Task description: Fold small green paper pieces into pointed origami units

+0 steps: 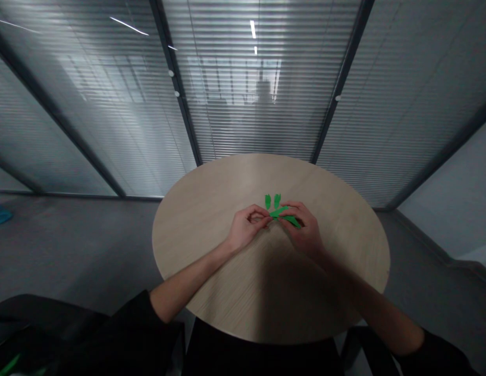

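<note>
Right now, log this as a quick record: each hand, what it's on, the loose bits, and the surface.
Left hand: fingertips pinching the end of the long green leaf-shaped pieces
Right hand: fingers on the same pieces
Loose items: small green piece and second small green piece, side by side just beyond the hands
Surface: round light wood table
Behind: glass partition with blinds

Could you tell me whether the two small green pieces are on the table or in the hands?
On the table: both pieces lie beyond the left hand and right hand, untouched.
</note>
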`<state>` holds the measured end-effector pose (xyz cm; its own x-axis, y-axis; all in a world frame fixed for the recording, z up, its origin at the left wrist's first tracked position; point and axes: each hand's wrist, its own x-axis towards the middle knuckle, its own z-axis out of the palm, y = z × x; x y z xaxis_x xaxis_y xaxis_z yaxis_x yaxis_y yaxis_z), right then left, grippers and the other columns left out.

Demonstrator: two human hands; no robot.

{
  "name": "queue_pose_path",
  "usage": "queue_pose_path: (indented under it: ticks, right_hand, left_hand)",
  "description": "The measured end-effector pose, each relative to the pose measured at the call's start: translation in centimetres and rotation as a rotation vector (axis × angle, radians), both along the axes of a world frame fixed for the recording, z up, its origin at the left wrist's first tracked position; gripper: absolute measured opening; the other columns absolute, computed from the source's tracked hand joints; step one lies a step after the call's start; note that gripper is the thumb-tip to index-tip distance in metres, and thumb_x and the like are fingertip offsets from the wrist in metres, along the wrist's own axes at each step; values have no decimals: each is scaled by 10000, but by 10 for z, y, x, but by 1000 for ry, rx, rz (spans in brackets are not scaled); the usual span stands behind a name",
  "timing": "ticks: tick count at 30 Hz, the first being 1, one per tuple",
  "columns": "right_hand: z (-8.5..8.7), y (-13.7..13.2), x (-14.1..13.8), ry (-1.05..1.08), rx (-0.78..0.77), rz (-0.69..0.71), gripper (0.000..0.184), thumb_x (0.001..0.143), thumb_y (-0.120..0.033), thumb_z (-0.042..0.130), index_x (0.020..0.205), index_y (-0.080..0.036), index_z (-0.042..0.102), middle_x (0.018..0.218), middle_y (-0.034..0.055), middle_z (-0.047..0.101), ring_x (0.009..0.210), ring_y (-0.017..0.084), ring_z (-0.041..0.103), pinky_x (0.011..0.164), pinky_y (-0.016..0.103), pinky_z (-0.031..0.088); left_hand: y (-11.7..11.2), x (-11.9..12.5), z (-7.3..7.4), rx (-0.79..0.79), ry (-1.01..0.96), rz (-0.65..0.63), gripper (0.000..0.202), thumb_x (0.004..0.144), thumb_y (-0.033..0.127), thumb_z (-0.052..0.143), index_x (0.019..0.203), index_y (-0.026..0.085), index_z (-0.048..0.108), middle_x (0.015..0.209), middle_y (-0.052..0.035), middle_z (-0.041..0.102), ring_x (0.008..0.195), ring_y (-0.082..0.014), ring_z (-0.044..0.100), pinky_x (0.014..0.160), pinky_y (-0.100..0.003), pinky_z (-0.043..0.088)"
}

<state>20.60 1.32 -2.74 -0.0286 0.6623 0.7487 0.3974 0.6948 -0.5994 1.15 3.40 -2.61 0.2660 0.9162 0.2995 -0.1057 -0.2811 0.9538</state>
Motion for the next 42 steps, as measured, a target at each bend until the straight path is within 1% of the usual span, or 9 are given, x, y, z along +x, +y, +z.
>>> queue_pose_path:
  ticks: [5, 10, 15, 19, 21, 27, 34, 40, 42]
  right_hand:
    - [0, 0, -1, 17, -16, 4, 53, 896, -225, 725, 923, -271, 720, 1078, 55, 697, 1043, 231, 673, 965, 451, 540]
    - [1, -2, -2, 12, -58, 12, 17, 915, -252, 700, 911, -269, 704, 1092, 60, 693, 1063, 236, 663, 986, 470, 521]
    - [2, -2, -3, 32, -82, 27, 35, 919, -249, 682, 887, -262, 690, 1063, 57, 698, 1040, 234, 665, 976, 459, 523]
    - [1, -2, -4, 39, -95, 30, 42, 918, -252, 674, 876, -259, 677, 1034, 56, 703, 1014, 232, 668, 954, 446, 528]
    - [2, -3, -4, 46, -98, 24, 44, 918, -258, 670, 874, -257, 673, 1027, 60, 707, 1004, 233, 670, 942, 447, 530]
    - [5, -4, -5, 37, -79, 24, 46, 920, -254, 669, 874, -256, 671, 1009, 64, 714, 977, 230, 674, 924, 446, 535]
    - [4, -4, -3, 29, -70, 16, 29, 910, -254, 673, 883, -261, 679, 1017, 62, 715, 970, 230, 679, 904, 447, 547]
    - [4, -4, -4, 34, -67, 11, 42, 911, -250, 665, 873, -264, 672, 1013, 59, 711, 985, 237, 674, 923, 457, 539]
    - [4, -4, -5, 32, -66, 21, 49, 915, -247, 661, 869, -263, 671, 1014, 61, 710, 990, 237, 672, 928, 454, 536]
  left_hand:
    - [0, -1, 0, -2, -4, -12, 234, 805, 313, 828, 864, 137, 685, 760, -40, 732, 641, -124, 697, 610, -223, 566]
    - [-1, -1, -1, 20, -3, -43, 256, 834, 349, 810, 877, 137, 671, 778, -45, 733, 673, -127, 708, 625, -218, 561]
    - [-2, -1, 0, 30, -1, -54, 281, 834, 369, 812, 853, 145, 644, 780, -43, 729, 659, -119, 701, 612, -211, 558]
    - [-1, -1, -1, 13, -14, -69, 311, 830, 399, 813, 861, 150, 629, 784, -46, 730, 671, -132, 711, 631, -232, 585]
    - [-1, -1, -2, 9, -18, -74, 305, 831, 392, 811, 862, 150, 627, 785, -47, 730, 677, -131, 711, 641, -236, 592]
    - [-1, 0, -2, -1, -37, -84, 281, 818, 343, 812, 843, 149, 611, 754, -37, 718, 636, -114, 695, 599, -211, 568]
    - [-1, 0, -1, 12, -32, -99, 294, 824, 353, 801, 832, 154, 585, 780, -42, 716, 646, -114, 695, 609, -219, 580]
    - [-2, 2, 2, 15, -32, -95, 282, 795, 322, 827, 926, 159, 638, 823, -32, 722, 704, -133, 711, 626, -226, 601]
    - [-2, 3, 3, 15, -11, -95, 250, 807, 319, 815, 922, 151, 670, 824, -38, 728, 684, -127, 705, 617, -221, 592]
